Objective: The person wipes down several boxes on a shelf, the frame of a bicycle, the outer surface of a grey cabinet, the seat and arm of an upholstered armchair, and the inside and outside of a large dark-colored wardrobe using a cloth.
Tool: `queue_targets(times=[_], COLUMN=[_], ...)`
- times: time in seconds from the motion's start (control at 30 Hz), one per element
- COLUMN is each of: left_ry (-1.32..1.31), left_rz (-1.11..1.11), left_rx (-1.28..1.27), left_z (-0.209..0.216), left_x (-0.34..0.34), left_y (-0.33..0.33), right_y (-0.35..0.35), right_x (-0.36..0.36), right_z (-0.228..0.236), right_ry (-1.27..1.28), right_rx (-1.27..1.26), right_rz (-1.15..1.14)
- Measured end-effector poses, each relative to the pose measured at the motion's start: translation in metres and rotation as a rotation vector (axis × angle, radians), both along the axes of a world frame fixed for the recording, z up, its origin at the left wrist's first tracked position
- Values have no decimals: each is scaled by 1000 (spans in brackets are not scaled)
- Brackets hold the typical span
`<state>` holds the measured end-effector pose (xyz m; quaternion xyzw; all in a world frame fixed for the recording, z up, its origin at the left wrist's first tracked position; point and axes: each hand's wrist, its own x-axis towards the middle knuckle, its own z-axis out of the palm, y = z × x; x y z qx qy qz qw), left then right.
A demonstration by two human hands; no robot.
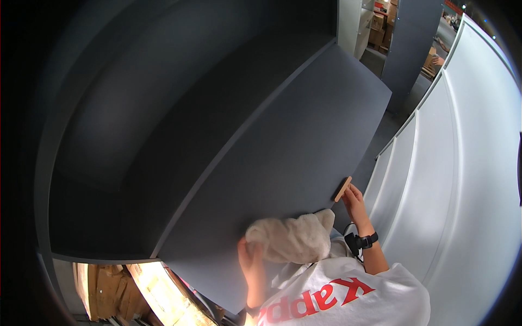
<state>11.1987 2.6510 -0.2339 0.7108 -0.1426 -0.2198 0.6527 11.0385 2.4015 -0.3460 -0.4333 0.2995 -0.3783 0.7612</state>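
A fluffy beige cloth (291, 238) lies bunched against the near side of a dark grey panel (283, 141), just in front of my body. My left hand (251, 262), slightly blurred, grips the cloth's left end with bent fingers. Farther right, my right hand (353, 198) closes its fingers on a small light-wood bar (342, 189) at the panel's right edge. Whether the bar is fixed to the panel cannot be seen. A black band with a small device (361, 240) sits on my right wrist.
To the left opens a deep dark grey cabinet (109, 125). White panelled units (435, 163) run along the right. Crumpled brown packaging (111, 290) lies at the lower left. Cardboard boxes (378, 27) are stacked at the back, and another person's hand (437, 60) shows at the far right.
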Motion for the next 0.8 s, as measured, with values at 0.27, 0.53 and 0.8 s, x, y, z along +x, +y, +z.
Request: queue_targets(times=[0.27, 0.53, 0.8], left_ry=[-28, 59, -139], left_rz=[-66, -163, -230], left_rx=[62, 7, 203], left_z=[22, 30, 9], left_x=[-2, -7, -5], left_y=[3, -15, -29], right_y=[16, 11, -16], right_x=[10, 2, 15], right_z=[31, 15, -50], right_ry=[-87, -150, 44], right_rx=[33, 126, 96], right_rz=[-137, -122, 166])
